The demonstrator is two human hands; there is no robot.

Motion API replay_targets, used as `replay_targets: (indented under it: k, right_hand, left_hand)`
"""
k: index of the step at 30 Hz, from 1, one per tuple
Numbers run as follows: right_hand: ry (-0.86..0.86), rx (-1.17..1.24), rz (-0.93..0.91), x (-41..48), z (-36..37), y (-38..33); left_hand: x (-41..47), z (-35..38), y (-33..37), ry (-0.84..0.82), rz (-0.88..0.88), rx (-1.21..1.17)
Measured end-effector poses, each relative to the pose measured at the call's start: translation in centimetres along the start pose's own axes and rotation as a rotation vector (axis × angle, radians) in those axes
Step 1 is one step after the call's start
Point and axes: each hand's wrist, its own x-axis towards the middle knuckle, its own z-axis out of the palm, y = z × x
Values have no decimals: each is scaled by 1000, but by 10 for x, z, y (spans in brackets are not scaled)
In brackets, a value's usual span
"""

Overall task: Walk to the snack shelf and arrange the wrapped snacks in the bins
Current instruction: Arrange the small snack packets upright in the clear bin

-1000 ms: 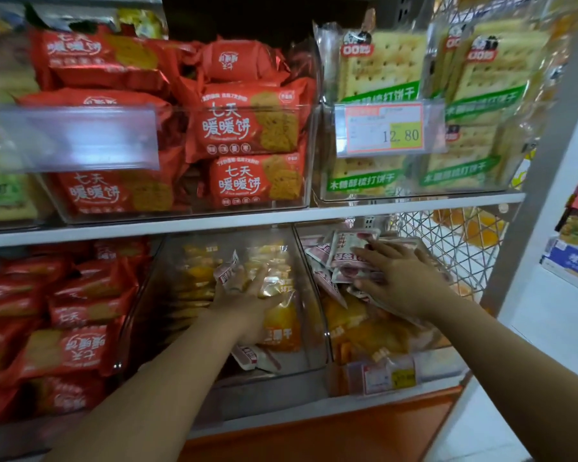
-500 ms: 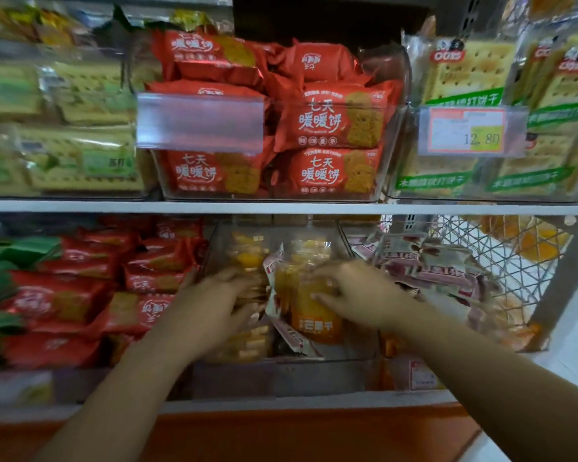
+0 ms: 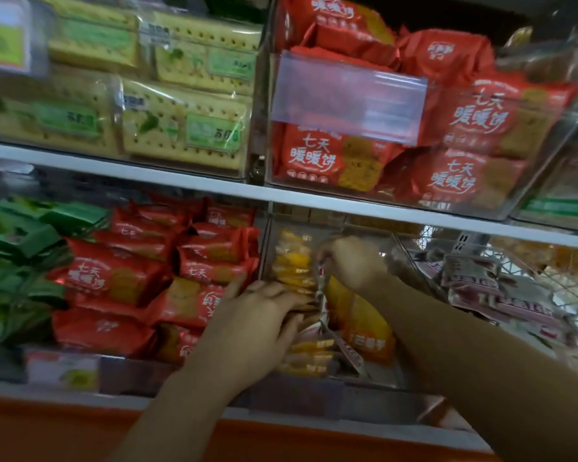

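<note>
The white upper shelf board (image 3: 181, 181) slants from 9 o'clock down to 3 o'clock. On it 2 clear bins stand just beside each other: a cracker bin (image 3: 254, 155) at 11 o'clock and a red-pack bin (image 3: 347, 191) at 1 o'clock. The lower shelf edge (image 3: 331, 420) at 6 o'clock tops an orange panel (image 3: 64, 431). It carries green packs (image 3: 14, 261) at 9 o'clock, red packs (image 3: 114, 281) at 8, a yellow wrapped snacks bin (image 3: 314, 385) at 5, and a pale-snack bin (image 3: 414, 261) at 4.

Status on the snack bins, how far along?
Done: at the shelf; red packs sit binned. In hand: left hand rests on yellow packs in the middle bin; right hand curled by the orange pack, grip blurred. Left: pink-white packs lie jumbled in the right bin.
</note>
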Motion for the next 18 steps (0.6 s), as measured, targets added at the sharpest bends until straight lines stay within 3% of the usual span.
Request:
replay_targets:
  k: [7,15,18]
  right_hand:
    - [533,369,8,-32,-22,2]
    - [664,1239,453,-110,-43,15]
    - [790,1306,501,-147,-64,37]
  left_hand:
    - [0,0,2,-7,-8,31]
    - [2,2,15,54,21,-28]
    - [7,6,22,75,57,-25]
